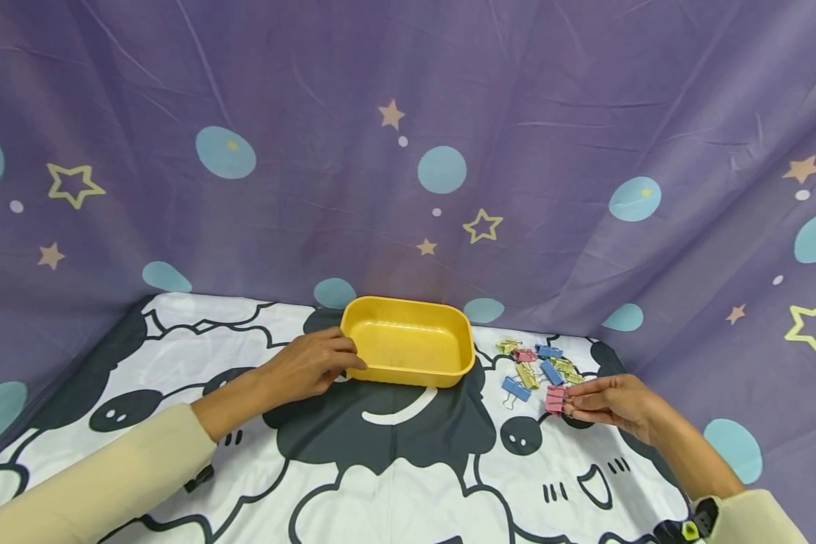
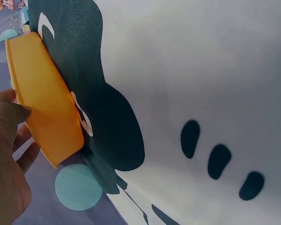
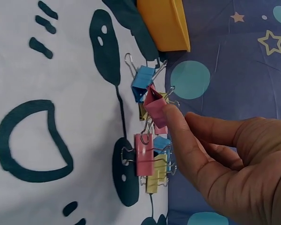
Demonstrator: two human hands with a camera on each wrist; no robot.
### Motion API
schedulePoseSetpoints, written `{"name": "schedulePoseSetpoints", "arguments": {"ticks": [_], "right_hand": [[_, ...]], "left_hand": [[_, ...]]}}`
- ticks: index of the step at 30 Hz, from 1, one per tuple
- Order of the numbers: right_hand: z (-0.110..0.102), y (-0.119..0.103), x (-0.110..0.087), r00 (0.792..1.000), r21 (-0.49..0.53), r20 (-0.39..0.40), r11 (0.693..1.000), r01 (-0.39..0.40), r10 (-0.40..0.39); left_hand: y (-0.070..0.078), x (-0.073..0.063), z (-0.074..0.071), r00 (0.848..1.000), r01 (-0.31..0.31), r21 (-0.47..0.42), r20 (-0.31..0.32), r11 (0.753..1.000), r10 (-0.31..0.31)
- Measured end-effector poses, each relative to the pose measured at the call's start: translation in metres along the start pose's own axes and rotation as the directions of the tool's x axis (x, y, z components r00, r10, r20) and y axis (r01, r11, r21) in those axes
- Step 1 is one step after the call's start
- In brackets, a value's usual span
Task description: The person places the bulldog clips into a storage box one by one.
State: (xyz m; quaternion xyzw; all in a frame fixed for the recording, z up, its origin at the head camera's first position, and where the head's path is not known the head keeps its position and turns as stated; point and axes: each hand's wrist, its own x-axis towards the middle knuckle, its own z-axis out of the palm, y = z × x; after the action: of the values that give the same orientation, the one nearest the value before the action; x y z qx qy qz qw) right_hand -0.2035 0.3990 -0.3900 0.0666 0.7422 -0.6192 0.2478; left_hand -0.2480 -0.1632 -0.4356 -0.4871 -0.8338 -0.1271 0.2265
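Note:
A yellow plastic tray [image 1: 408, 375] stands at the back middle of the cloth-covered table. My left hand [image 1: 313, 363] grips its left end at the rim; the left wrist view has the thumb against the tray's wall [image 2: 51, 93]. Over at the right, my right hand [image 1: 615, 404] pinches a pink binder clip [image 3: 154, 105] between thumb and fingers, just above a loose pile. Another pink binder clip [image 3: 144, 157] lies close below it. A blue binder clip [image 1: 516, 388] and a yellow binder clip [image 1: 527, 375] lie to the left of the right hand.
More blue, yellow and pink clips, among them a blue binder clip [image 1: 551, 372], lie clustered right of the tray. A purple curtain [image 1: 408, 189] with stars and dots hangs right behind the table. The white tablecloth [image 1: 394, 506] carries black cartoon prints.

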Motion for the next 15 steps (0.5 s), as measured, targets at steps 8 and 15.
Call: {"name": "schedulePoseSetpoints", "arguments": {"ticks": [8,15], "right_hand": [[0.003,-0.014,0.008,1.000,-0.008,0.014,1.000,0.006,-0.006],[0.009,-0.028,0.016,1.000,-0.044,0.010,0.999,0.023,-0.023]], "left_hand": [[0.001,0.000,-0.001,0.999,0.028,-0.020,0.023,0.999,-0.028],[0.000,0.000,-0.001,0.998,0.059,-0.052,0.041,0.997,-0.057]]}}
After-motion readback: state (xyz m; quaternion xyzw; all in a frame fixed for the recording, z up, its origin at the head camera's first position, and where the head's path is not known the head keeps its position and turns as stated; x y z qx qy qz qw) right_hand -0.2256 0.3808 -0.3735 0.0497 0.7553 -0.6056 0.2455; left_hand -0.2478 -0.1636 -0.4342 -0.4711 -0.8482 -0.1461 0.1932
